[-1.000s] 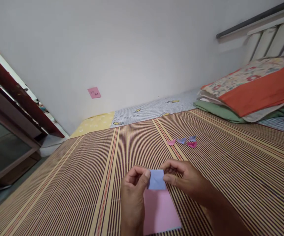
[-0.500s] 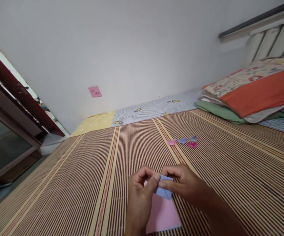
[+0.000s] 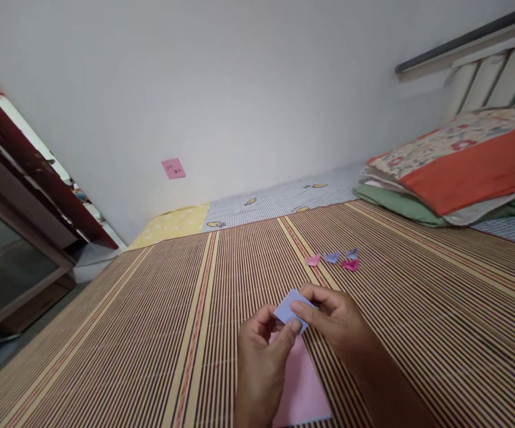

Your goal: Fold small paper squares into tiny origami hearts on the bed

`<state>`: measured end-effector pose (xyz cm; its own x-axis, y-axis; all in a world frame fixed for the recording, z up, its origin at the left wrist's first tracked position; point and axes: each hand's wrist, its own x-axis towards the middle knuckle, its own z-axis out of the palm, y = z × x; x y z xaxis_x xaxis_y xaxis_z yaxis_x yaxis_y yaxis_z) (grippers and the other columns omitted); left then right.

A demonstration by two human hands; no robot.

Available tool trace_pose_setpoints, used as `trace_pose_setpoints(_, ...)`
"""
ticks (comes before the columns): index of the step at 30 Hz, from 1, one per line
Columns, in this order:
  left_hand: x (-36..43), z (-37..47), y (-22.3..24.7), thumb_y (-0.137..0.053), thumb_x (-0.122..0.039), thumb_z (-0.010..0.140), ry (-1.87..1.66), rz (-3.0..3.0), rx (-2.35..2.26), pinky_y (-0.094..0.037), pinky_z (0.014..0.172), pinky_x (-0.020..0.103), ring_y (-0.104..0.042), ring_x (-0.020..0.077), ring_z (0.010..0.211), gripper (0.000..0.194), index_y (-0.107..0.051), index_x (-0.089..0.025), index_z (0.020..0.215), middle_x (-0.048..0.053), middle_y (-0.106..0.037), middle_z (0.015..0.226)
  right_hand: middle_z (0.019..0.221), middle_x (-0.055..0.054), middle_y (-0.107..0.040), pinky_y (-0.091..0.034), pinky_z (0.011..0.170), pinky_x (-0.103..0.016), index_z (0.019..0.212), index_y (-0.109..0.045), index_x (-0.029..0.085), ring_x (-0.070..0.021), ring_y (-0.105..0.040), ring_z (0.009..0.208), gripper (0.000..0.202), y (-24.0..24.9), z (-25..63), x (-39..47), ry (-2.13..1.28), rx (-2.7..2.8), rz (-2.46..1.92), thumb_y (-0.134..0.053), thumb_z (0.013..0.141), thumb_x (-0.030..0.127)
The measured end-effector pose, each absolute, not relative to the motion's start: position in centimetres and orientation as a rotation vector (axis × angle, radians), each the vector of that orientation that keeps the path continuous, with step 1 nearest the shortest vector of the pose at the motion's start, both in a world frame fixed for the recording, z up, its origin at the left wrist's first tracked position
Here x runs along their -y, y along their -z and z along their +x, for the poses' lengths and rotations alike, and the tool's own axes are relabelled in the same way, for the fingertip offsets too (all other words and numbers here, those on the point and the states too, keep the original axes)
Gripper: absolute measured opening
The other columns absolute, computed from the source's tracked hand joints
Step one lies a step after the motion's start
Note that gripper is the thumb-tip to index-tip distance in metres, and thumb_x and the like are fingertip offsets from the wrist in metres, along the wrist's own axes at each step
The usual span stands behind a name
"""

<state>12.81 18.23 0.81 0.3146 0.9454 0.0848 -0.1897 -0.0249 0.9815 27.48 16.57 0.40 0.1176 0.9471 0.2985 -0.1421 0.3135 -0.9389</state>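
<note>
A small folded piece of blue paper (image 3: 289, 305) is pinched between both hands above the striped mat. My left hand (image 3: 264, 356) grips its lower edge, thumb on the front face. From the right, my right hand (image 3: 335, 318) holds it with the thumb pressed on the face and the fingers behind. Below the hands lies a pink paper pad (image 3: 302, 386), partly covered by my left hand. Farther off on the mat sit several small folded papers, among them a light pink one (image 3: 313, 260), a blue one (image 3: 331, 257) and a magenta one (image 3: 351, 265).
The striped mat (image 3: 128, 315) covers the bed surface up to a checked cloth (image 3: 266, 199) by the wall. Folded bedding (image 3: 471, 160) is piled at the right, near a radiator (image 3: 498, 77). A pink note (image 3: 173, 168) is stuck on the wall.
The blue paper has been turned and raised slightly, showing a different face. My right hand has moved up a little, and my left thumb has shifted to the paper's lower edge.
</note>
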Motion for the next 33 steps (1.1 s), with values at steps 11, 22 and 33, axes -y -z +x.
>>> trace_pose_setpoints(11,-18.37,12.54,-1.09,-0.078,-0.033,0.082,-1.031,1.260,-0.830,-0.040,0.059,0.023,-0.050,0.0126,0.066,0.020,-0.068,-0.016,0.078,0.000,-0.060,0.071,0.068,0.002,-0.062,-0.046,0.060,-0.025,0.076,-0.068,0.018,-0.0127,-0.056,0.063,0.019,-0.54,26.98,-16.55,-1.097,1.083,-0.858,-0.073,0.087,0.033)
trace_pose_setpoints(22,-18.19,12.78,-1.16,-0.067,-0.042,0.091,-1.080,1.341,-0.835,-0.039,0.060,0.024,-0.047,0.0130,0.063,0.031,-0.068,-0.017,0.073,-0.001,-0.055,0.064,0.064,0.003,-0.061,-0.048,0.053,-0.022,0.075,-0.068,0.018,-0.0103,-0.055,0.056,0.024,-0.89,26.93,-16.47,-1.199,1.042,-0.814,-0.077,0.086,0.037)
trace_pose_setpoints(33,-18.02,12.85,-1.05,-0.067,-0.044,0.091,-1.121,1.367,-0.884,-0.041,0.060,0.024,-0.048,0.0138,0.061,0.034,-0.063,-0.018,0.069,-0.001,-0.055,0.062,0.065,0.003,-0.064,-0.054,0.057,-0.027,0.083,-0.070,0.019,-0.0128,-0.060,0.056,0.021,-0.89,27.65,-16.34,-1.174,1.036,-0.878,-0.073,0.088,0.039)
